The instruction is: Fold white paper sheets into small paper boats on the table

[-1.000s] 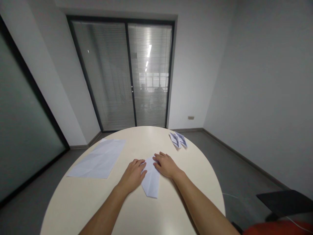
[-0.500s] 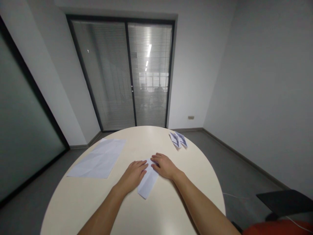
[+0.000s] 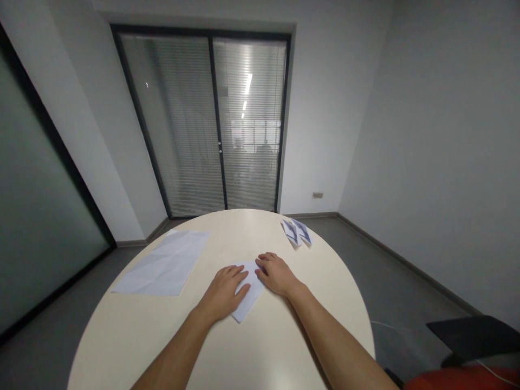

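Note:
A folded strip of white paper lies slanted on the round table, its near end pointing toward me. Along its left edge rests my left hand, fingers stretched out and thumb spread across the paper. My right hand is at the far right edge of the strip, its fingers bent over and touching the paper, lying apart from the thumb. Part of the paper's two long edges is hidden beneath the hands.
A large creased white sheet lies at the table's left. Folded paper pieces with dark print sit near the far right edge. A black and red chair stands at lower right. Beyond is a glass door with blinds.
My left thumb has spread away from the fingers onto the paper. The right hand has shifted slightly right, and the strip's near end has moved a little away from me.

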The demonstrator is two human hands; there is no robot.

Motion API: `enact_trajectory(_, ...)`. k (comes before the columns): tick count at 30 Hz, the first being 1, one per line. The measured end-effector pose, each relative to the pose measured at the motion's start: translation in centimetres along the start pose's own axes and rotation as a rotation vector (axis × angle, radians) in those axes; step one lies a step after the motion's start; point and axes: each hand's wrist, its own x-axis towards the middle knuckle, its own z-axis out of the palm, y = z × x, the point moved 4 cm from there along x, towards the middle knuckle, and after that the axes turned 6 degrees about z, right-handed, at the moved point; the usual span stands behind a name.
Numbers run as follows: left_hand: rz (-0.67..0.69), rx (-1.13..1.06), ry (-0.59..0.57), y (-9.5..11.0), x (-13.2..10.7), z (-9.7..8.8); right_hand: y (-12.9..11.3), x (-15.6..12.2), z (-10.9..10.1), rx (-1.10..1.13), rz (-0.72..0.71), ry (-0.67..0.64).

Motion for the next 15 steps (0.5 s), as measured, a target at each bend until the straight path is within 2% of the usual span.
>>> enact_trajectory(4,-0.091,0.035,-0.034,-0.8,-0.2,0.8,0.1,-0.1,0.0,0.025,0.037,0.000)
enact_trajectory(9,-0.208,0.072,-0.022,-1.8,-0.4,0.6,0.0,-0.1,-0.1,0.047,0.049,0.005)
enact_trajectory(15,-0.165,0.062,0.010,-2.0,-0.5,0.8,0.1,-0.1,0.2,0.057,0.021,0.007)
